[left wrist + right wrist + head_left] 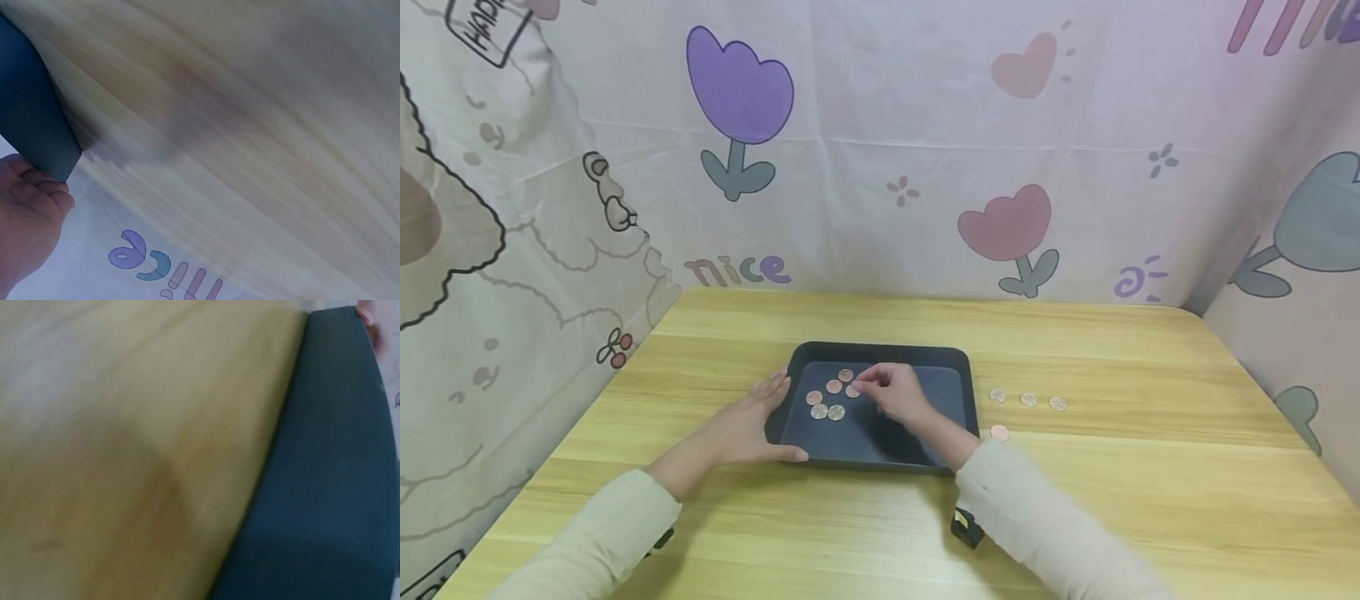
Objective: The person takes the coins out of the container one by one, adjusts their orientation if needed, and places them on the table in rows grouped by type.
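A dark baking tray (925,463) lies on the wooden table. At its left side my left hand (741,429) holds the rim, fingers along the left wall and thumb by the near edge; in the left wrist view its fingers (53,190) bend against the tray wall (37,106). My right hand (895,396) reaches into the tray and pinches a copper-coloured coin (852,391) with thumb and index finger. Left of that coin lie copper coins (814,398) and two pale gold coins (819,412). The right wrist view shows mostly the tray's outer wall (325,456).
Three pale coins (1028,400) lie in a row on the table (1150,467) right of the tray, with a copper coin (999,432) nearer to me by the right sleeve. A printed cloth (865,208) hangs behind the table and along both sides.
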A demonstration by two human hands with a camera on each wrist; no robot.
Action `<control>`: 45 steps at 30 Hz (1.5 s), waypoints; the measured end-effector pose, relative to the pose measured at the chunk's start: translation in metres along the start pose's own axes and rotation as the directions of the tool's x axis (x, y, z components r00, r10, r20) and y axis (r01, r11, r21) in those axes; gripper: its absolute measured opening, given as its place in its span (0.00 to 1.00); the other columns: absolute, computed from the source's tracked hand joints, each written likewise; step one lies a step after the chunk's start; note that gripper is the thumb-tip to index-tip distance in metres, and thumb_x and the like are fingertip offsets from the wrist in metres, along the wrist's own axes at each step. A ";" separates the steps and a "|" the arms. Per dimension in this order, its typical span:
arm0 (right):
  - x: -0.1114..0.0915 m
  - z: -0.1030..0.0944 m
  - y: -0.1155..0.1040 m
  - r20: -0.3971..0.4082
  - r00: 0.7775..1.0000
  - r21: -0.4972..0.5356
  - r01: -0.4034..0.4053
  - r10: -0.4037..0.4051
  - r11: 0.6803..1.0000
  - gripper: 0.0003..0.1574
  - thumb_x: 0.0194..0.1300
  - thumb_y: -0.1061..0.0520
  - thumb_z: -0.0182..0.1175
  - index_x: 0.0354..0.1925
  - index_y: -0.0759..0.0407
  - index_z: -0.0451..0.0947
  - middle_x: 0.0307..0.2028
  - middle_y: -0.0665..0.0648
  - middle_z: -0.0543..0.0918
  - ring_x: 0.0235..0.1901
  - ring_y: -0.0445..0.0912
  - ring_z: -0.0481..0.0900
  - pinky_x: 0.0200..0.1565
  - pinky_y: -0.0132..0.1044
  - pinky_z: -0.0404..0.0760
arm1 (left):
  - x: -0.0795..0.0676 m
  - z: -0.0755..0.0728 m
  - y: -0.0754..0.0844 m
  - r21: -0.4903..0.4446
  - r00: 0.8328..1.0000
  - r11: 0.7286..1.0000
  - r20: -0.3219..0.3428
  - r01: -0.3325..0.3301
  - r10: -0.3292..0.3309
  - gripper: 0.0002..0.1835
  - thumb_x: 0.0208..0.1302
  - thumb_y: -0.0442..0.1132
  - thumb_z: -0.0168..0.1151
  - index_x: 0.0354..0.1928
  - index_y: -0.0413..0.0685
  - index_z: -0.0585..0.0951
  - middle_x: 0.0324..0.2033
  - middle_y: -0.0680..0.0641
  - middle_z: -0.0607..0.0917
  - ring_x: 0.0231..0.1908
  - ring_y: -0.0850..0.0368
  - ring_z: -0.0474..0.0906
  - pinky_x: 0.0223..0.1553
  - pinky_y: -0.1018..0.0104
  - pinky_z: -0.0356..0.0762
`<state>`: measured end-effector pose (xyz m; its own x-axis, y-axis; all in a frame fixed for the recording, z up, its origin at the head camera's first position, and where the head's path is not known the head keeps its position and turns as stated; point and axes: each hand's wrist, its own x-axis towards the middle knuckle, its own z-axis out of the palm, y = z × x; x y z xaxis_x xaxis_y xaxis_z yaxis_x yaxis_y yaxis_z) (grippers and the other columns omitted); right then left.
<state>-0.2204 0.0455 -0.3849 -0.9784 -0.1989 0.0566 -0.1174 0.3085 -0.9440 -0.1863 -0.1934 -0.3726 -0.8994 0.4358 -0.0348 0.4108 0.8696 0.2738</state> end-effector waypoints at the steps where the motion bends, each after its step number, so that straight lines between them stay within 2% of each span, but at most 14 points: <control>1: 0.001 0.004 0.000 0.008 1.000 -0.004 -0.011 0.011 1.000 0.09 0.56 0.60 0.62 0.33 0.66 0.81 0.16 0.57 0.75 0.09 0.38 0.64 0.13 0.28 0.66 | 0.000 0.000 0.000 0.001 1.000 1.000 -0.002 -0.001 0.001 0.62 0.37 0.74 0.59 0.66 0.34 0.55 0.69 0.38 0.52 0.67 0.37 0.50 0.62 0.42 0.59; 8: 0.006 0.025 0.003 0.050 0.997 -0.029 -0.054 0.055 0.998 0.09 0.52 0.63 0.64 0.32 0.68 0.79 0.14 0.47 0.71 0.09 0.37 0.65 0.13 0.25 0.66 | -0.001 -0.002 0.000 -0.001 1.000 1.000 -0.010 -0.003 0.003 0.62 0.38 0.73 0.60 0.66 0.34 0.56 0.68 0.37 0.52 0.67 0.36 0.50 0.62 0.42 0.58; 12: 0.008 0.031 0.005 0.068 0.996 -0.146 -0.053 0.063 0.988 0.08 0.50 0.62 0.66 0.31 0.65 0.80 0.14 0.47 0.68 0.12 0.37 0.65 0.16 0.25 0.65 | 0.000 -0.001 0.000 0.008 1.000 1.000 0.000 -0.001 0.001 0.62 0.38 0.73 0.59 0.66 0.34 0.55 0.69 0.38 0.52 0.67 0.36 0.49 0.62 0.43 0.57; 16: 0.008 0.035 0.004 0.082 0.995 -0.269 -0.025 0.048 0.963 0.08 0.48 0.60 0.67 0.29 0.63 0.81 0.14 0.46 0.68 0.16 0.37 0.64 0.20 0.25 0.63 | 0.001 -0.002 -0.001 0.005 1.000 1.000 -0.002 -0.006 0.006 0.62 0.38 0.73 0.59 0.66 0.34 0.55 0.69 0.38 0.52 0.67 0.36 0.49 0.62 0.42 0.58; 22: 0.007 0.041 0.000 0.105 0.994 -0.423 0.033 0.013 0.905 0.10 0.48 0.58 0.68 0.30 0.60 0.80 0.15 0.47 0.68 0.17 0.37 0.64 0.23 0.26 0.63 | 0.000 -0.003 -0.003 0.016 1.000 1.000 -0.008 -0.009 0.009 0.62 0.37 0.74 0.59 0.66 0.34 0.56 0.68 0.37 0.53 0.66 0.36 0.50 0.61 0.42 0.60; 29: 0.005 0.044 -0.004 0.105 0.994 -0.525 0.035 0.025 0.850 0.10 0.49 0.57 0.68 0.28 0.59 0.76 0.18 0.48 0.72 0.21 0.39 0.66 0.26 0.28 0.66 | -0.001 -0.001 -0.004 0.016 1.000 1.000 -0.004 -0.002 0.002 0.62 0.37 0.74 0.59 0.66 0.34 0.56 0.68 0.37 0.53 0.67 0.37 0.50 0.61 0.43 0.60; 34: 0.004 0.043 -0.003 0.088 0.996 -0.527 0.017 0.035 0.849 0.12 0.47 0.58 0.68 0.25 0.59 0.74 0.16 0.48 0.70 0.20 0.40 0.66 0.25 0.28 0.66 | 0.000 0.001 -0.005 0.014 1.000 1.000 -0.007 -0.011 0.011 0.62 0.37 0.74 0.59 0.66 0.33 0.56 0.68 0.37 0.53 0.67 0.37 0.50 0.61 0.43 0.60; 45: -0.004 0.025 -0.002 0.055 0.998 -0.416 0.014 0.010 0.909 0.14 0.54 0.60 0.63 0.16 0.63 0.73 0.14 0.48 0.69 0.17 0.38 0.64 0.21 0.26 0.64 | 0.002 0.003 -0.004 0.017 1.000 1.000 -0.016 -0.015 0.015 0.63 0.37 0.75 0.58 0.66 0.34 0.56 0.68 0.37 0.53 0.67 0.36 0.50 0.62 0.43 0.59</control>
<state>-0.2114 0.0220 -0.3911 -0.9685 -0.2472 0.0292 -0.1914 0.6646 -0.7223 -0.1891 -0.1953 -0.3770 -0.8954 0.4451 -0.0157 0.4264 0.8670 0.2577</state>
